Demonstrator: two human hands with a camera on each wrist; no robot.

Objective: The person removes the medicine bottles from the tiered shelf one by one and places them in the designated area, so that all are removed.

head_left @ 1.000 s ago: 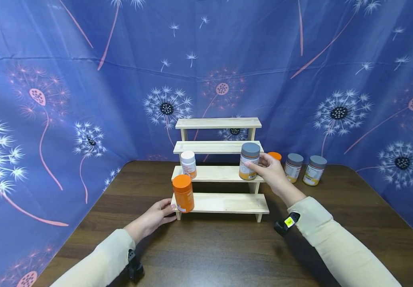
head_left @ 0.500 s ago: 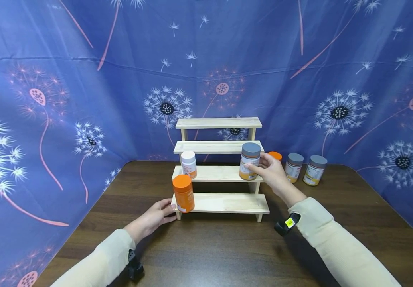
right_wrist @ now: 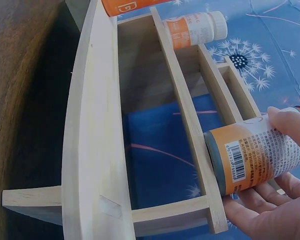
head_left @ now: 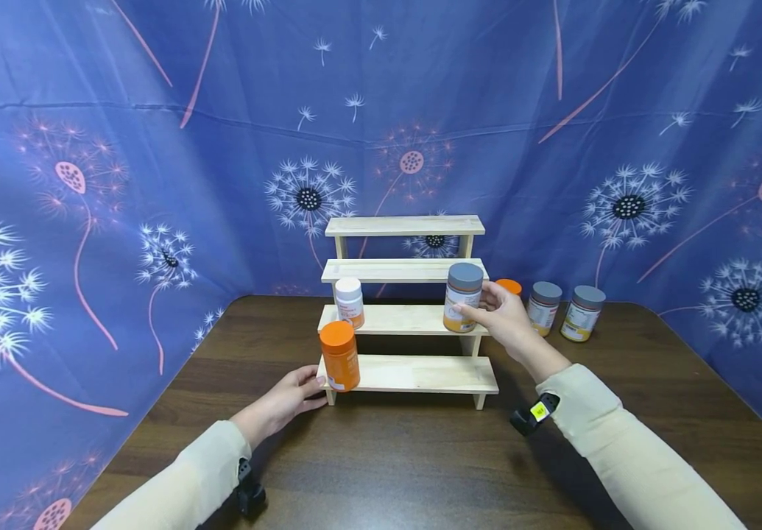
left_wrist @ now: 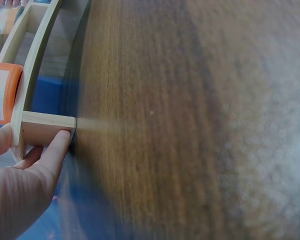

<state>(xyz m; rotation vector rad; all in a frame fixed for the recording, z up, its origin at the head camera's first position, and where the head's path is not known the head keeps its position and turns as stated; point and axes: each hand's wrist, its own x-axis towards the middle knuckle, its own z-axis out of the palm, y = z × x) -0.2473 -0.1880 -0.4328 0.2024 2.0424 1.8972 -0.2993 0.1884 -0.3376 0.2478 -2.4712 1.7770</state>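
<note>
A four-step wooden display stand (head_left: 427, 374) rises on the table. My right hand (head_left: 509, 324) grips a grey-lidded supplement jar (head_left: 461, 308) at the right end of the second step from the bottom; in the right wrist view the thumb lies on the jar's label (right_wrist: 260, 155) and the fingers curl beneath. At the bottom step's left end, my left hand (head_left: 283, 403) holds the stand's corner, its thumb by the step's edge and a fingertip against the end leg (left_wrist: 47, 121). Beside that thumb stands an orange bottle (head_left: 341, 364). Behind it, one step up, is a white-capped bottle (head_left: 350, 303).
Right of the stand, two grey-lidded jars (head_left: 542, 309) (head_left: 581, 314) stand on the dark wooden table (head_left: 381, 464). An orange lid (head_left: 509, 286) shows partly behind my right hand. A blue dandelion-print cloth (head_left: 381, 132) hangs close behind the stand.
</note>
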